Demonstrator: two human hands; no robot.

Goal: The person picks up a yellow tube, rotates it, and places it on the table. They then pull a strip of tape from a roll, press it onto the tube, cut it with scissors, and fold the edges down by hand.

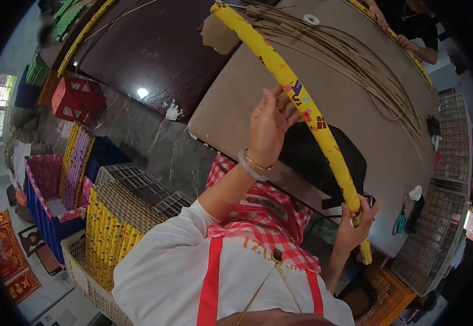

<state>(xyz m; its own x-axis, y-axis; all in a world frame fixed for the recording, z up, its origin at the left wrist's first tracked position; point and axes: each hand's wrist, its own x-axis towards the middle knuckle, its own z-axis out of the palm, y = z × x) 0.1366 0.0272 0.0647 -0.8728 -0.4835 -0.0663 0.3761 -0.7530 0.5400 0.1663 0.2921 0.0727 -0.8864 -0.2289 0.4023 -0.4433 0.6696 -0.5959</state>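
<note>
**Two hands on one bowed yellow strip**

Two grips share the load. The left hand [269, 127] sits mid-length on the yellow wrapped strip [302, 103], fingers only loosely curled, partly apart. The right hand [353, 228] is clamped around the lower end. The strip arcs above the desk [231, 103], its top end over the loose thin slats [356, 54]. Risks, as I judge: the bowed strip could spring out of the loose left grip, kink at the bend, or sweep slats off the desk.
</note>
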